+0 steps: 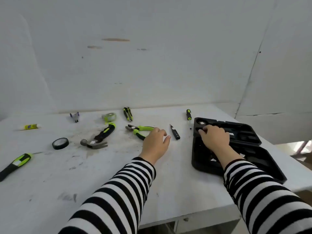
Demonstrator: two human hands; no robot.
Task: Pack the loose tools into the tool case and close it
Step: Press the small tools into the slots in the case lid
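Striped sleeves [128,188] reach out: right grip [215,138] spread empty inside the open tool case [249,156] at the table's [94,179] right edge, left grip [156,143] loosely open, empty, over the pliers [140,130].

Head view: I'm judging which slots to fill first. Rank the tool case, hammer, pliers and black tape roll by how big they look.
1. tool case
2. hammer
3. pliers, partly hidden by the left hand, so close to the hammer
4. black tape roll

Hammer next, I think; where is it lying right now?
The hammer lies left of centre on the table, between the black tape roll and the pliers.
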